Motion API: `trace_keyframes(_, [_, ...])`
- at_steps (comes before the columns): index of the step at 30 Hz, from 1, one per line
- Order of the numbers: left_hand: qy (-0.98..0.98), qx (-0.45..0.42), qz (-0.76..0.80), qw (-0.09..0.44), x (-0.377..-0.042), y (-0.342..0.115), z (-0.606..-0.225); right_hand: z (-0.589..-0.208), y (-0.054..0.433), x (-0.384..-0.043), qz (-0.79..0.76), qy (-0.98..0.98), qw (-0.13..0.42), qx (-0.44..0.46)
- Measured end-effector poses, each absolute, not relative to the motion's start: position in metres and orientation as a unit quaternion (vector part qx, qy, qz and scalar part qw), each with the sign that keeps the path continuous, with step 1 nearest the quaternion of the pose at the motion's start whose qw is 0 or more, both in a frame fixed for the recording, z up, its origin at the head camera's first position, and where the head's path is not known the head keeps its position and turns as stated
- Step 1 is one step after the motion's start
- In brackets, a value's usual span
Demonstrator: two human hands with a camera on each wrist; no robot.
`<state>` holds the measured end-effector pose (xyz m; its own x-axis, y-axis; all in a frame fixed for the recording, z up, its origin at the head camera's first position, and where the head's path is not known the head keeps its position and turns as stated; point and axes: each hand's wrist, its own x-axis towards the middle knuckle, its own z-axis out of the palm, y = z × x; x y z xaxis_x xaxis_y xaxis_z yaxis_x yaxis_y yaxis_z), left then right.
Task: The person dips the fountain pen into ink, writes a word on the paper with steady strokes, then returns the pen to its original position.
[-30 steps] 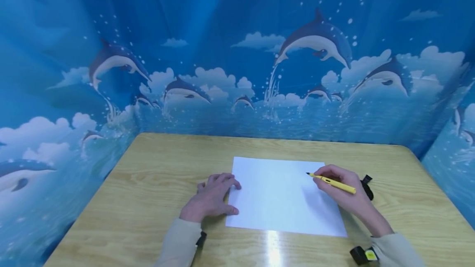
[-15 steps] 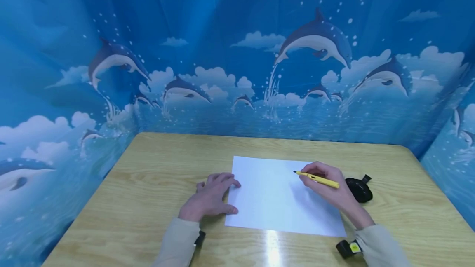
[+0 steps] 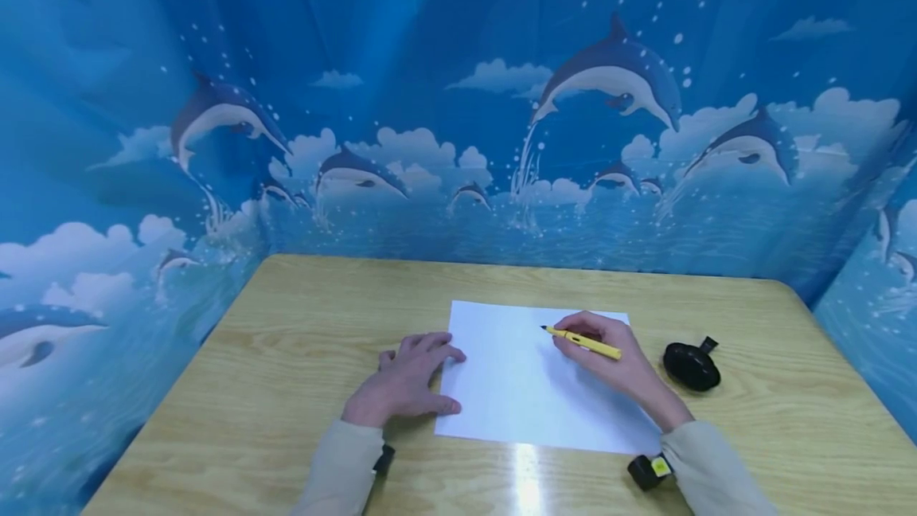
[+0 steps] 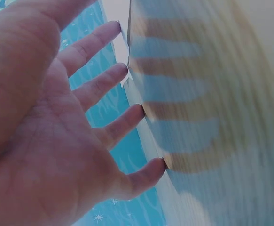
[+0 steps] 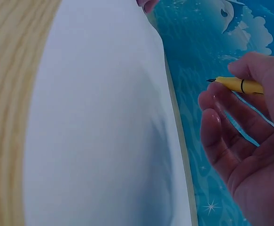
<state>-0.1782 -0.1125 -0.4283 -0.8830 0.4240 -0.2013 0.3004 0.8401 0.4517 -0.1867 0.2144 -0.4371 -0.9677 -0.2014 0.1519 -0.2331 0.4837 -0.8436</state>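
A white sheet of paper (image 3: 509, 388) lies on the wooden table. My left hand (image 3: 404, 381) rests at its left edge, thumb and index finger on the sheet; in the left wrist view the fingers (image 4: 113, 132) are spread with their tips against the table. My right hand (image 3: 605, 353) pinches a yellow fountain pen (image 3: 583, 342) between thumb and fingers, over the sheet's upper right part. In the right wrist view the dark nib of the pen (image 5: 238, 84) stands clear of the paper (image 5: 99, 117). No mark shows on the paper.
A black oval object with a small tab (image 3: 691, 366) lies on the table (image 3: 322, 301) right of the paper. A blue curtain printed with dolphins (image 3: 430, 102) hangs behind the table and along its sides. A strip of glare falls on the table in front of the paper.
My right hand has moved left over the paper with the pen in its grip, uncovering the black oval object. My left hand and the paper have stayed almost still.
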Motion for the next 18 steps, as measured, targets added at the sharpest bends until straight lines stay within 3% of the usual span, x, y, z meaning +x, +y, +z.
trace_keyframes(18, [0.944, 0.200, 0.203, 0.166, -0.178, -0.115, -0.427, -0.448, 0.182, -0.206, 0.518, -0.842, -0.034, 0.145])
